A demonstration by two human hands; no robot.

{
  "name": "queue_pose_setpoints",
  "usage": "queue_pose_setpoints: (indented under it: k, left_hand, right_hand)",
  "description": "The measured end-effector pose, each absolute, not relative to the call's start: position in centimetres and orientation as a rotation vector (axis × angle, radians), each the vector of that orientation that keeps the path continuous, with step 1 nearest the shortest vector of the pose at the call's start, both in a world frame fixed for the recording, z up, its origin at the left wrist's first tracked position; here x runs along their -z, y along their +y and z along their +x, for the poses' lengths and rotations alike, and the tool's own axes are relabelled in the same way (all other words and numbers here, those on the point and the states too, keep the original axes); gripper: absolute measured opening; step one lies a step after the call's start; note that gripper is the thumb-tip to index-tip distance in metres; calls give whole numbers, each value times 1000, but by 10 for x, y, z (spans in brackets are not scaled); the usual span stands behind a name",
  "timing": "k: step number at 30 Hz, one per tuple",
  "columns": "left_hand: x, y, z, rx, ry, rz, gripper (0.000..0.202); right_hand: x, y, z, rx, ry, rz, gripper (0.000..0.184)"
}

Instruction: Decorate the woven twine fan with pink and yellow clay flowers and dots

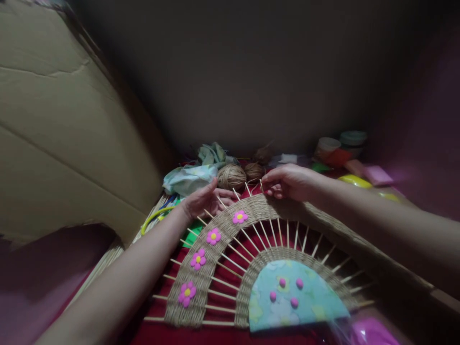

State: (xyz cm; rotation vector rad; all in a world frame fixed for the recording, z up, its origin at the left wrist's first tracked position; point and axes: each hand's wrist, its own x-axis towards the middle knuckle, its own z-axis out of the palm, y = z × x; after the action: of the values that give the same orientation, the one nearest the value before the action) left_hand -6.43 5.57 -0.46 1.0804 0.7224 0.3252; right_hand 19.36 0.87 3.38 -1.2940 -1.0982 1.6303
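Note:
A half-round woven fan of jute twine on thin wooden sticks lies before me. Pink clay flowers with yellow centres dot the left of its outer band. Its middle is a half circle of light blue floral fabric with small pink balls on it. My right hand pinches jute twine beside a stick tip at the band's top edge. Fingers apart, my left hand is by the upper left rim, among the stick ends. Behind the fan lie a large twine ball and a smaller twine ball.
Crumpled floral cloth is left of the twine balls. A large cardboard sheet stands at left. Tubs, yellow packets and a pink block lie at back right. A bright pink lump is at front right.

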Motion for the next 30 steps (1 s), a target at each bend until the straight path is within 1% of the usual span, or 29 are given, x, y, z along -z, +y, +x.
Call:
queue_pose_setpoints:
  k: [2,7,11,16,19,22,25,30]
  left_hand:
    - [9,54,-64,-305,711,1084,60]
    - [8,65,-66,-152,721,1203,52]
    - [-3,78,-57,-90,764,1228,29]
    - [-1,72,-36,-205,884,1323,23]
    - [-3,71,-29,-124,909,1397,16]
    - [-10,77,-22,-1,868,1521,14]
    - [-15,82,-13,-22,842,1635,14]
    - [-12,79,3,33,821,1647,22]
  right_hand:
    - [-28,10,194,-1638,-1096,-1310,23]
    - [-16,11,192,-1628,-1120,-1301,25]
    - [-15,8,189,-1628,-1151,-1288,26]
    - [-13,3,185,-1601,-1126,-1325,27]
    - [-14,-1,184,-1593,-1106,-1352,26]
    - [-18,-4,183,-1594,-1111,-1350,24]
    - [-20,-5,183,-1588,-1128,-1336,23]
    - [-10,-6,186,-1566,-1113,-1303,17]
